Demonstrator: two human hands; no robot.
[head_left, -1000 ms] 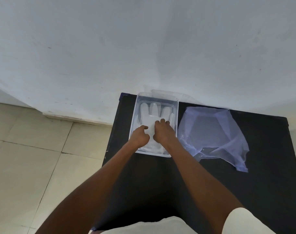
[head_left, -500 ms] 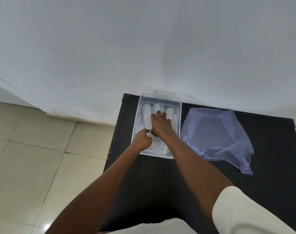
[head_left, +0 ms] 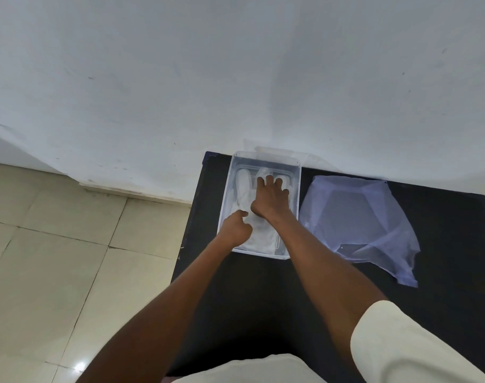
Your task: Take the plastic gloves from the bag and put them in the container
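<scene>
A clear rectangular container [head_left: 296, 189] sits at the back left of the black table. Translucent white plastic gloves [head_left: 244, 186] lie flat inside it, fingers pointing toward the wall. My right hand [head_left: 270, 199] lies spread on the gloves' fingers, pressing down. My left hand [head_left: 235, 229] rests at the container's near left side, fingers curled, its index finger touching the gloves' cuff area. The bluish transparent bag [head_left: 357, 222] lies flattened on the table just right of the container.
The black table [head_left: 263, 299] stands against a white wall [head_left: 235, 78]. Its left edge drops to a beige tiled floor [head_left: 56, 272]. My pale sleeve [head_left: 401, 346] shows at the lower right.
My right hand has slid forward over the gloves from the palm area to their fingertips. My left hand has stayed near the cuff end.
</scene>
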